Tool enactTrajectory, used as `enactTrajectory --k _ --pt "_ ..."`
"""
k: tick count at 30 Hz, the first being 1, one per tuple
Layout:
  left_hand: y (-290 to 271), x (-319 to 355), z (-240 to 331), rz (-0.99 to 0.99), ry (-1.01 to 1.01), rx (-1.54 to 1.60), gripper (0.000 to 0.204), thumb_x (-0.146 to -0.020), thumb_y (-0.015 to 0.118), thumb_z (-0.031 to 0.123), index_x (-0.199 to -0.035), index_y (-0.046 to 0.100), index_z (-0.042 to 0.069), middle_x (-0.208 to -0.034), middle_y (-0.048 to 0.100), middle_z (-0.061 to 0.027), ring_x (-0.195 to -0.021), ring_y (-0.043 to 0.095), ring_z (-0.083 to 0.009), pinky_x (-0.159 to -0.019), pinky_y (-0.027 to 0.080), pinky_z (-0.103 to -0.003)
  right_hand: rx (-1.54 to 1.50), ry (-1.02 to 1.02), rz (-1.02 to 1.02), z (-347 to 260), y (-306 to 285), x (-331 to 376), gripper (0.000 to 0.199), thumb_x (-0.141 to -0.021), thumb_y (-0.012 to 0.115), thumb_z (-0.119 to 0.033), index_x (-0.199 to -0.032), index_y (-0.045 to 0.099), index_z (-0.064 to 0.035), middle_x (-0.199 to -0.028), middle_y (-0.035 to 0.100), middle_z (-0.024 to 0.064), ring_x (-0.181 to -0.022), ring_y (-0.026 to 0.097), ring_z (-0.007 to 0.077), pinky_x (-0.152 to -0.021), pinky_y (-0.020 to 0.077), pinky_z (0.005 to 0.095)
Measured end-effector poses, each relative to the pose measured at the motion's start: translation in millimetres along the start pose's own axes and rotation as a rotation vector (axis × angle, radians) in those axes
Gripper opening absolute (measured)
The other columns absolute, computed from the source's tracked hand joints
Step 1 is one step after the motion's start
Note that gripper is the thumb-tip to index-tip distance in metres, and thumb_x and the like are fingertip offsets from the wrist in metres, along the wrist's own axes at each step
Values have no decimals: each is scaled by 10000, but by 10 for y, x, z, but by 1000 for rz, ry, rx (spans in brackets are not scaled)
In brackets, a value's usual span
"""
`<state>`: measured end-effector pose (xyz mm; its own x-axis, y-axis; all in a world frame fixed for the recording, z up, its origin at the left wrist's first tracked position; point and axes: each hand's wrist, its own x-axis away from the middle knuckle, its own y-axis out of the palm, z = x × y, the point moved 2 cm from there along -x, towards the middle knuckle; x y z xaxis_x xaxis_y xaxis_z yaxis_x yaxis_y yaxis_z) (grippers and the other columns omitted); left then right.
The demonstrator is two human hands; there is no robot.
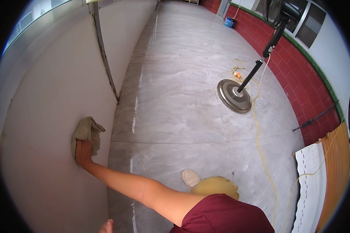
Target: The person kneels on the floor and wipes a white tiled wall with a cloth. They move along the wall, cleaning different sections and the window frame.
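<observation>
Here, your right hand (84, 151) holds a crumpled olive-beige cloth (88, 132) against the smooth, pale wall (46, 108) on your left, its folds hiding most of your fingers. Only a few fingertips of your left hand (107, 226) show at the lower edge; the rest is cut off, so I cannot tell whether it holds anything. Your maroon sleeve (225, 217) partly covers your olive-yellow trouser leg (216, 186). Ahead of you, on the grey floor (175, 105), the surface of a small blue bucket (230, 22) is too distant to read. The upper end of a black pole (249, 75) on a round metal base (230, 97) is hard to make out. To your right, the dark rim cuts off an orange-brown panel (331, 163).
</observation>
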<state>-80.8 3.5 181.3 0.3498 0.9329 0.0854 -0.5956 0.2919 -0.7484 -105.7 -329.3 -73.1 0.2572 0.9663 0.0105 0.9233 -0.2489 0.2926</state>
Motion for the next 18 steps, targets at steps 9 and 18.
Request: enactTrajectory --k 9,18 --pt "270 -1492 -137 310 417 -220 322 -941 592 211 -1164 584 -20 -1018 626 -179 -1013 557 -395 -909 435 -490 224 359 -463 456 -899 1699 427 -992 456 -219 -1330 401 36 -1372 426 211 -1255 418 366 -1075 323 425" --pt "564 -1726 -1187 420 262 -530 186 -893 628 168 -930 563 -2 -948 589 -175 -942 534 -383 -867 395 -503 333 25 -772 236 -580 1848 344 -975 505 -210 -1232 485 18 -1283 493 195 -1177 471 345 -1018 378 418"
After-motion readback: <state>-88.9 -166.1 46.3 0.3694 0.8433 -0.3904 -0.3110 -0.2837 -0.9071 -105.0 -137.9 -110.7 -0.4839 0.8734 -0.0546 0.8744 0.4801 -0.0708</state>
